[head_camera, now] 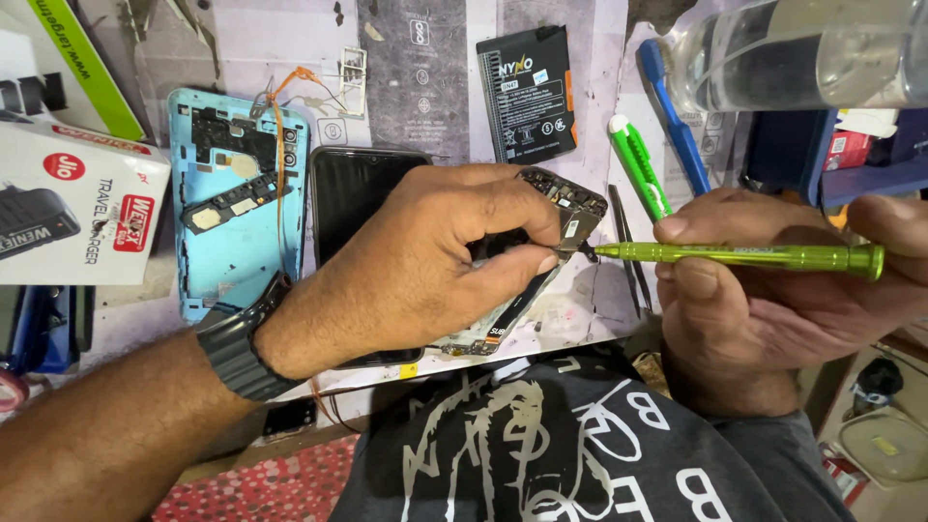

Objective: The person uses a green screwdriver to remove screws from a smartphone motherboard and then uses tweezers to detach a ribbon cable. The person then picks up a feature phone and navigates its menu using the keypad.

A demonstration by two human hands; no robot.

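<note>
We are pinching the opened phone with our left hand, grip closed, over the counter; our right hand is gripping the green screwdriver, tip touching the phone's right edge.

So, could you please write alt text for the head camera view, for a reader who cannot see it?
A person's left hand steadies a phone circuit board while the right hand holds a green screwdriver with its tip at the board. A blue phone back frame, a black battery and tweezers lie on the bench.
</note>
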